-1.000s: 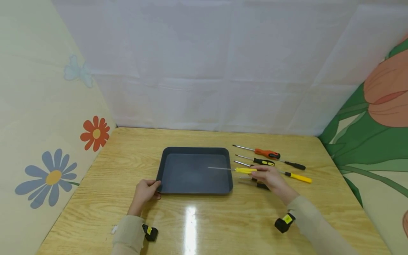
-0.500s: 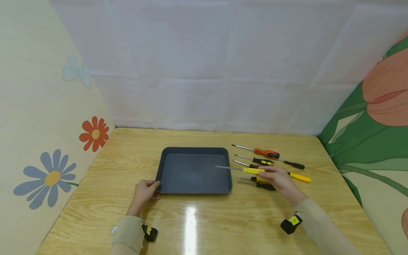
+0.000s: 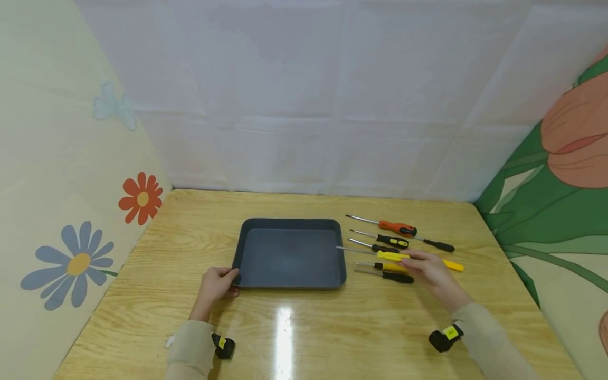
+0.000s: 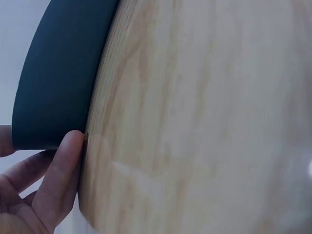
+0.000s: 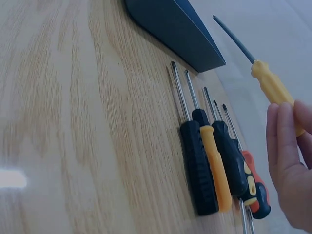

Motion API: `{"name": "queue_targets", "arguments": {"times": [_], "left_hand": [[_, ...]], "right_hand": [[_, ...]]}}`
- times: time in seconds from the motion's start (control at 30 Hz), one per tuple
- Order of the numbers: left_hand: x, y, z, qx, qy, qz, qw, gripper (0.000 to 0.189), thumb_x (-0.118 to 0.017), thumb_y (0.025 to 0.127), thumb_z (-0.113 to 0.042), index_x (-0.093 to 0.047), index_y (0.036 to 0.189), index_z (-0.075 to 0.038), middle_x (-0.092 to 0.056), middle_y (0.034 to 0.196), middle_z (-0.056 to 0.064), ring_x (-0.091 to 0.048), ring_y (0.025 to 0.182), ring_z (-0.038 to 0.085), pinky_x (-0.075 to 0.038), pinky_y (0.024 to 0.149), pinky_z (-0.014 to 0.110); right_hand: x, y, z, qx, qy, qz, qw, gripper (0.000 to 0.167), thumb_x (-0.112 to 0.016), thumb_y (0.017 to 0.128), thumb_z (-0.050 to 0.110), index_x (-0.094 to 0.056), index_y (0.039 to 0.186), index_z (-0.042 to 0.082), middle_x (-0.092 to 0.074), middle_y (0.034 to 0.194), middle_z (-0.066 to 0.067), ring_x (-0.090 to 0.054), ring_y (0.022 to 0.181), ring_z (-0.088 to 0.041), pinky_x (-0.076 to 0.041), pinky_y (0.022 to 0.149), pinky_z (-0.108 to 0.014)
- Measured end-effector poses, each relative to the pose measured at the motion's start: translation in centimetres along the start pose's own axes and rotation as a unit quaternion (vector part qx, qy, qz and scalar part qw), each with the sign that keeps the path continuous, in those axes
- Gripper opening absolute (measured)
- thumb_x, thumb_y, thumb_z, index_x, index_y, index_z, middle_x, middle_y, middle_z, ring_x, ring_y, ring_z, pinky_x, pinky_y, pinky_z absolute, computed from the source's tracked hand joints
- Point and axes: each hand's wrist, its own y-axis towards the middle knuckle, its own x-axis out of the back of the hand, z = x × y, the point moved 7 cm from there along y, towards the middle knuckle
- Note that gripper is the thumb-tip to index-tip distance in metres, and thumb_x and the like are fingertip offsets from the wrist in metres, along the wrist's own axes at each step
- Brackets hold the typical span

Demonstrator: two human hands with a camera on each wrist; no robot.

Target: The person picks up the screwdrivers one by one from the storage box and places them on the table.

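A shallow dark grey tray point(image 3: 287, 258) lies on the table. My left hand point(image 3: 215, 289) grips its near left corner; the left wrist view shows fingers point(image 4: 61, 168) against the tray wall point(image 4: 61, 78). My right hand point(image 3: 434, 277) pinches the handle end of a yellow screwdriver point(image 3: 393, 256), its shaft pointing left to the tray's right rim. The right wrist view has this screwdriver point(image 5: 273, 87) raised above the table. Beneath and about it lie an orange-and-black screwdriver point(image 3: 397, 228), a black-and-yellow one point(image 3: 392, 241), a yellow-handled one point(image 3: 395, 267) and a black-handled one point(image 3: 398, 277).
Farther right lie another black-handled screwdriver point(image 3: 439, 246) and one with a yellow handle point(image 3: 454, 265), partly behind my right hand. A white cloth point(image 3: 285, 105) hangs at the table's point(image 3: 304, 327) back edge. Flower-patterned panels point(image 3: 81, 211) stand at both sides.
My right hand has moved right with the yellow screwdriver, from over the tray to above the row of screwdrivers. The left hand and the tray have stayed in place.
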Motion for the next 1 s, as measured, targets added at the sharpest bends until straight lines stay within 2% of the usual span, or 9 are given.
{"name": "queue_targets", "arguments": {"times": [0.1, 0.2, 0.3, 0.37, 0.43, 0.5, 0.57, 0.77, 1.0], "left_hand": [[0.0, 0.0, 0.0, -0.001, 0.0, 0.0, 1.0, 0.03, -0.053, 0.089, -0.007, -0.057, 0.107, 0.017, -0.063, 0.067, 0.015, -0.062, 0.051, 0.021, -0.054, 0.049, 0.032], [0.1, 0.0, 0.0, -0.002, 0.002, 0.0, 1.0, 0.03, -0.053, 0.089, -0.007, -0.057, 0.108, 0.017, -0.063, 0.066, 0.016, -0.062, 0.051, 0.022, -0.054, 0.049, 0.032], [0.0, 0.0, 0.0, -0.003, 0.001, 0.002, 1.0, 0.031, -0.052, 0.089, -0.007, -0.057, 0.108, 0.017, -0.063, 0.067, 0.016, -0.062, 0.051, 0.022, -0.054, 0.05, 0.032], [0.0, 0.0, 0.0, -0.002, 0.001, 0.003, 1.0, 0.031, -0.052, 0.089, -0.007, -0.057, 0.108, 0.017, -0.063, 0.067, 0.016, -0.062, 0.051, 0.022, -0.054, 0.05, 0.032], [0.0, 0.0, 0.0, 0.001, 0.001, 0.003, 1.0, 0.031, -0.053, 0.089, -0.007, -0.057, 0.108, 0.017, -0.063, 0.067, 0.016, -0.062, 0.051, 0.022, -0.054, 0.05, 0.032], [-0.1, 0.0, 0.0, 0.002, 0.002, 0.004, 1.0, 0.031, -0.053, 0.089, -0.007, -0.057, 0.109, 0.016, -0.063, 0.067, 0.016, -0.062, 0.051, 0.022, -0.054, 0.05, 0.032], [0.0, 0.0, 0.0, 0.002, 0.004, 0.003, 1.0, 0.031, -0.053, 0.089, -0.008, -0.057, 0.109, 0.016, -0.063, 0.068, 0.017, -0.062, 0.051, 0.022, -0.054, 0.05, 0.032], [0.1, -0.1, 0.0, 0.002, 0.001, 0.005, 1.0, 0.032, -0.052, 0.09, -0.008, -0.055, 0.111, 0.017, -0.064, 0.075, 0.02, -0.063, 0.053, 0.022, -0.054, 0.051, 0.033], [0.1, -0.1, 0.1, 0.001, 0.0, 0.006, 1.0, 0.032, -0.052, 0.09, -0.008, -0.056, 0.11, 0.017, -0.064, 0.075, 0.019, -0.063, 0.053, 0.022, -0.054, 0.051, 0.032]], "right_hand": [[-0.3, -1.2, 0.8, 0.001, -0.024, -0.008, 0.9997, 0.032, -0.069, 0.079, 0.006, -0.064, 0.111, 0.008, -0.052, 0.11, 0.0, -0.063, 0.091, -0.014, -0.048, 0.085, -0.027], [-1.2, -2.7, 2.0, 0.006, -0.057, -0.01, 0.9983, 0.045, -0.067, 0.082, 0.008, -0.054, 0.124, 0.001, -0.041, 0.127, -0.013, -0.062, 0.091, -0.01, -0.047, 0.086, -0.026], [-2.0, -4.1, 2.9, 0.009, -0.058, -0.013, 0.9982, 0.05, -0.065, 0.083, 0.005, -0.047, 0.128, -0.004, -0.028, 0.136, -0.022, -0.061, 0.088, -0.008, -0.047, 0.086, -0.025], [-2.2, -4.7, 3.2, 0.004, -0.038, -0.009, 0.9992, 0.042, -0.063, 0.084, 0.003, -0.052, 0.124, 0.0, -0.037, 0.131, -0.019, -0.061, 0.088, -0.007, -0.047, 0.087, -0.025], [-2.0, -5.1, 3.3, -0.001, -0.019, -0.011, 0.9998, 0.029, -0.062, 0.084, 0.001, -0.06, 0.112, 0.007, -0.053, 0.115, -0.009, -0.062, 0.086, -0.007, -0.047, 0.087, -0.025], [-1.6, -5.3, 3.3, -0.004, -0.002, -0.01, 0.9999, 0.021, -0.062, 0.084, 0.0, -0.065, 0.1, 0.013, -0.059, 0.099, 0.004, -0.063, 0.085, -0.007, -0.046, 0.087, -0.026], [-1.2, -5.5, 3.3, -0.004, 0.005, -0.008, 0.9999, 0.019, -0.061, 0.085, -0.001, -0.066, 0.092, 0.016, -0.062, 0.09, 0.007, -0.063, 0.084, -0.008, -0.046, 0.087, -0.026], [0.0, -5.6, 3.2, -0.004, 0.013, -0.019, 0.9997, 0.021, -0.062, 0.084, -0.001, -0.07, 0.085, 0.018, -0.064, 0.086, 0.002, -0.064, 0.082, -0.01, -0.047, 0.084, -0.024], [0.8, -5.9, 3.0, -0.005, 0.019, -0.019, 0.9996, 0.02, -0.065, 0.082, 0.0, -0.07, 0.083, 0.019, -0.065, 0.085, 0.002, -0.064, 0.081, -0.009, -0.048, 0.082, -0.023]]}}
